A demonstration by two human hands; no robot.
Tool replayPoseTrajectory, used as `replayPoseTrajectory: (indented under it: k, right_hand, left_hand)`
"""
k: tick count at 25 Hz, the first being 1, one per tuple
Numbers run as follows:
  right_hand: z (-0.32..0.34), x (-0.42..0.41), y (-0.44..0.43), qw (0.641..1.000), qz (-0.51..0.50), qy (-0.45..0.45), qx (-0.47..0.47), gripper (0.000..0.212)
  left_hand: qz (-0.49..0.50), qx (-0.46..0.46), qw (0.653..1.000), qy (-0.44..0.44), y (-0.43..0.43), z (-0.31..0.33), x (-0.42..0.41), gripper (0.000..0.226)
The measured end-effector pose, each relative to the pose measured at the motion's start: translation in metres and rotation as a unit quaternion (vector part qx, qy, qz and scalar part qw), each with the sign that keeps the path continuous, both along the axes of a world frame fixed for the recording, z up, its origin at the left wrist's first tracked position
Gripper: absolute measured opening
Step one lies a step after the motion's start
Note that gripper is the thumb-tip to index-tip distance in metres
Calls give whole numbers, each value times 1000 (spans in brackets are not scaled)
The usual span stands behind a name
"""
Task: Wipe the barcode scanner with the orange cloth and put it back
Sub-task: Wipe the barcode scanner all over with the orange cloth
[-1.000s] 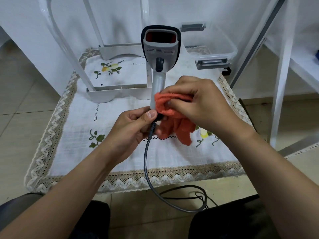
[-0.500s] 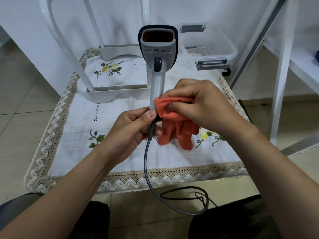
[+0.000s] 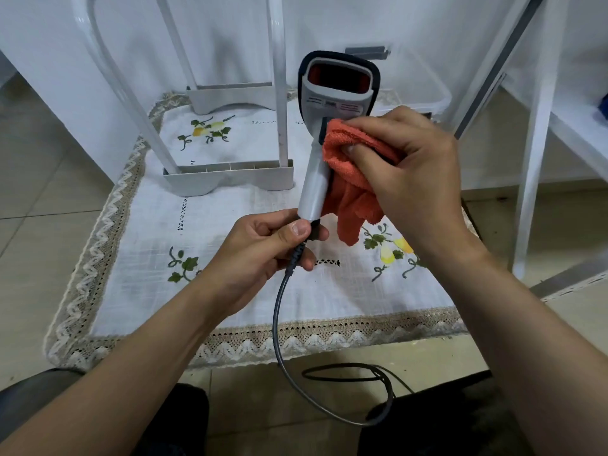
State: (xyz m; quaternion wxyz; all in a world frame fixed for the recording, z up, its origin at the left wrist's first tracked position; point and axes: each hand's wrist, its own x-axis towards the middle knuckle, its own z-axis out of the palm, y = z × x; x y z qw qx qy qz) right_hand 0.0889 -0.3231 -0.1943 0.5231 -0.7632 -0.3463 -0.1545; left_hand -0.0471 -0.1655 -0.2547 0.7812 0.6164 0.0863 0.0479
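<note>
A grey barcode scanner (image 3: 332,93) with a dark rim and a red window stands upright in the air over the embroidered cloth. My left hand (image 3: 263,248) grips the bottom end of its handle, where the grey cable (image 3: 279,324) comes out. My right hand (image 3: 408,169) holds the bunched orange cloth (image 3: 355,179) and presses it against the upper part of the handle, just under the head. The cloth covers the trigger area. A loose corner of the cloth hangs down beside the handle.
A white embroidered cloth with a lace border (image 3: 230,340) covers the low table. On it stands a white plastic stand (image 3: 230,176) with tall curved posts. A clear lidded box (image 3: 421,87) sits at the back right, a white shelf frame (image 3: 533,179) at the right. The cable coils on the tiled floor.
My right hand has slid the orange cloth up the scanner's handle, from near the bottom end to just below the head. My left hand keeps its grip at the bottom end.
</note>
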Motion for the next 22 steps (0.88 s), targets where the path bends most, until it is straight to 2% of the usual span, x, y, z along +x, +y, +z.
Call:
replayPoseTrajectory:
  k: [9, 14, 17, 19, 22]
  right_hand:
    - [-7, -5, 3, 989, 119, 18, -81, 26]
    - [-6, -6, 2, 969, 203, 50, -132, 26]
    - [-1, -4, -4, 953, 249, 69, -156, 24]
    - [2, -2, -7, 960, 236, 80, -130, 24]
    - [4, 2, -7, 994, 88, 63, 2, 23]
  left_hand:
    - [10, 9, 1000, -6, 4, 5, -1, 27]
    - [20, -12, 1000, -13, 10, 2, 0, 33]
    - [-11, -24, 999, -20, 13, -2, 1, 33]
    - [-45, -51, 997, -27, 13, -2, 0, 45]
    - [-79, -98, 991, -36, 14, -2, -1, 49]
